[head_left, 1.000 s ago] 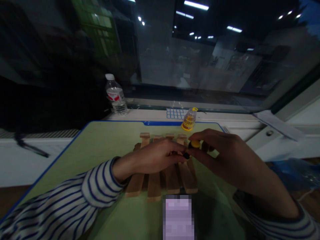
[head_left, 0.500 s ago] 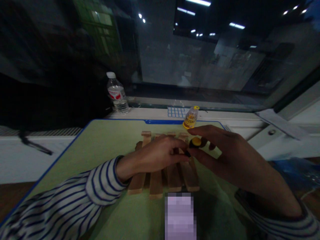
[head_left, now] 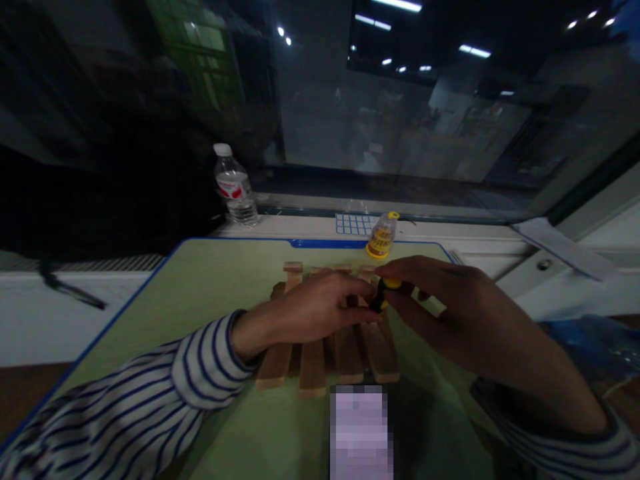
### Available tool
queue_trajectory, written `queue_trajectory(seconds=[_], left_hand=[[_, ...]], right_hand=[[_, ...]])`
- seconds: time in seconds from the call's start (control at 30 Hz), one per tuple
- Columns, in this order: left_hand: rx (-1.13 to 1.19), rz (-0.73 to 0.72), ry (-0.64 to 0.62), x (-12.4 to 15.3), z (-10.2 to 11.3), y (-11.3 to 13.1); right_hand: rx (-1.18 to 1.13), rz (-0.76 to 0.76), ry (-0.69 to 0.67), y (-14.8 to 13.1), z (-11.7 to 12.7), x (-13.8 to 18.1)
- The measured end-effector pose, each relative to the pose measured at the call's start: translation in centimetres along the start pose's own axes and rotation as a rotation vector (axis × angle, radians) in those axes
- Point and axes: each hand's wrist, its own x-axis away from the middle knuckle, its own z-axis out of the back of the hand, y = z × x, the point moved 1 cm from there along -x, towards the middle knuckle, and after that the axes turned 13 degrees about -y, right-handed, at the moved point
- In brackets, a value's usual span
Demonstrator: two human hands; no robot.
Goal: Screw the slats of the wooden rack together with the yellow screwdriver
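A wooden slatted rack (head_left: 345, 353) lies on the green mat (head_left: 215, 300) in front of me. My left hand (head_left: 310, 310) rests flat on its slats, fingertips pressed together near the right slats. My right hand (head_left: 440, 307) grips a small screwdriver with a yellow-and-black handle (head_left: 383, 293), held upright over the rack beside my left fingertips. The screwdriver's tip is hidden between the two hands.
A small yellow-based case of screwdriver bits (head_left: 381, 235) stands at the mat's far edge. A water bottle (head_left: 234, 187) stands on the sill at the back left, by the dark window. A blurred pinkish object (head_left: 361, 433) lies near me. A blue bag (head_left: 590, 347) sits at right.
My right hand has turned the screwdriver, so its yellow cap now shows less and the black grip more. My left hand stays on the rack. The view has barely shifted.
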Motion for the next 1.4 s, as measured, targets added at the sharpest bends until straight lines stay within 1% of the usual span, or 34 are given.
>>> queue_trajectory(seconds=[0.13,0.2,0.27,0.33,0.37,0.4,0.47,0.7,0.97,1.13,1.4], left_hand=[[0.022,-0.042,-0.006,0.5,0.8,0.2],[0.006,-0.042,0.047,0.7,1.3,0.1],[-0.106,-0.033,0.152,0.9,1.8,-0.3],[-0.314,-0.009,0.236,0.9,2.1,-1.0],[-0.423,0.016,0.253,0.9,2.3,-1.4],[-0.514,0.050,0.249,0.9,2.3,-1.8],[-0.613,0.110,0.220,0.7,2.3,-2.6],[-0.681,0.197,0.084,0.4,1.5,-4.1],[-0.800,0.305,0.016,0.4,1.0,-4.0],[-0.826,0.324,0.013,0.3,1.0,-3.9],[-0.844,0.294,0.028,0.3,0.9,-4.1]], right_hand=[[-0.002,0.005,-0.004,-0.1,0.0,0.0],[0.000,0.008,0.006,-0.1,0.1,0.0],[0.013,0.006,0.019,-0.1,0.1,0.0],[0.039,0.005,0.033,0.0,0.0,0.0],[0.049,0.005,0.036,0.0,0.0,0.0],[0.055,0.003,0.036,0.0,0.0,0.0],[0.058,-0.003,0.033,0.1,0.0,-0.1],[0.042,-0.006,0.032,0.1,0.1,-0.1],[0.058,-0.025,0.040,0.1,0.1,0.0],[0.055,-0.038,0.017,0.1,0.1,-0.1],[0.076,-0.032,0.019,0.4,0.0,0.0]])
